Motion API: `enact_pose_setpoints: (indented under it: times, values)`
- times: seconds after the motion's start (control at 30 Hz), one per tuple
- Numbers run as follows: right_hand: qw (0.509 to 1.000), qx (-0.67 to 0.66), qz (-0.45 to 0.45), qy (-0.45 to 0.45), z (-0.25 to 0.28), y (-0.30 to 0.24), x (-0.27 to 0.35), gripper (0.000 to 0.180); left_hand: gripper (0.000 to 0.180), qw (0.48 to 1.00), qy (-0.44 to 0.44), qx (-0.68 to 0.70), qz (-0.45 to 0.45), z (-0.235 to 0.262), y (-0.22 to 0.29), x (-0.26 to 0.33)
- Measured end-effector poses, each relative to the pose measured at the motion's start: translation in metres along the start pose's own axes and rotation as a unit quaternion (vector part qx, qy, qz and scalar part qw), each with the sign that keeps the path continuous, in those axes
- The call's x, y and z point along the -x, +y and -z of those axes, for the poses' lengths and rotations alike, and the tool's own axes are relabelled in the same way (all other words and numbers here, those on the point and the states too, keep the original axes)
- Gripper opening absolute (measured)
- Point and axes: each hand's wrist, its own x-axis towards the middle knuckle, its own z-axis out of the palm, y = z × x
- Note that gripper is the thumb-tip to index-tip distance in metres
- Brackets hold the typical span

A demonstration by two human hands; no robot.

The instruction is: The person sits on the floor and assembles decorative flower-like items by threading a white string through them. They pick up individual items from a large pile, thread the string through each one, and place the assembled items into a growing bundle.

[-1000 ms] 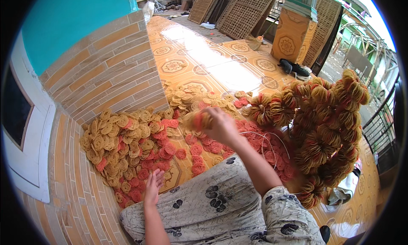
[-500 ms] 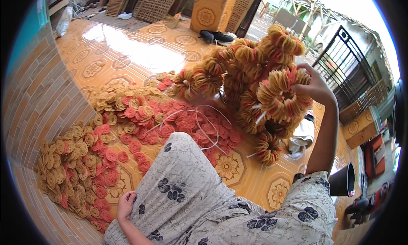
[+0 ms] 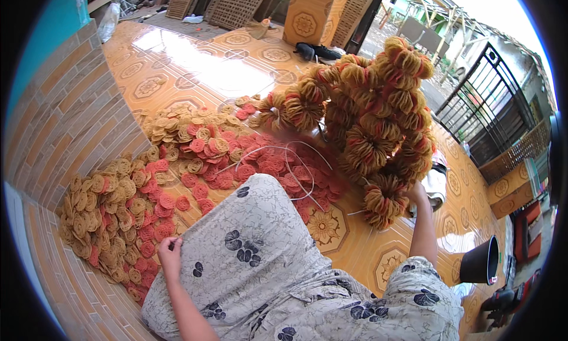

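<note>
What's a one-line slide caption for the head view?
Seated person's right hand reaches a stack of bundled crackers; left hand rests on patterned fabric beside loose crackers.

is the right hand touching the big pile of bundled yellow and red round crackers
Touching. The head view shows the right hand pressed against the lower bundles of the big pile of bundled yellow and red round crackers, no gap visible.

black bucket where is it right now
In the head view the black bucket stands on the orange tiled floor at the lower right, just right of the person's right forearm and below the tall pile of bundled crackers.
</note>
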Motion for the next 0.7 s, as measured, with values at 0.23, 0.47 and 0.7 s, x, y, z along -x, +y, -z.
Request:
enact_pose_setpoints:
  times: [0.23,0.47,0.7]
  values:
    - [0.934,-0.204,0.292,-0.015,-0.077,-0.200,0.009,0.022,0.017,0.999,-0.020,-0.049,0.007,-0.017,-0.007,0.009]
    - [0.954,0.003,0.294,0.052,-0.112,-0.321,0.028,0.026,0.014,0.993,0.084,0.080,-0.007,-0.004,-0.002,0.019]
    - [0.762,-0.313,0.565,-0.043,-0.070,-0.383,0.212,0.012,0.052,0.881,-0.110,0.455,0.065,-0.004,0.048,0.029]
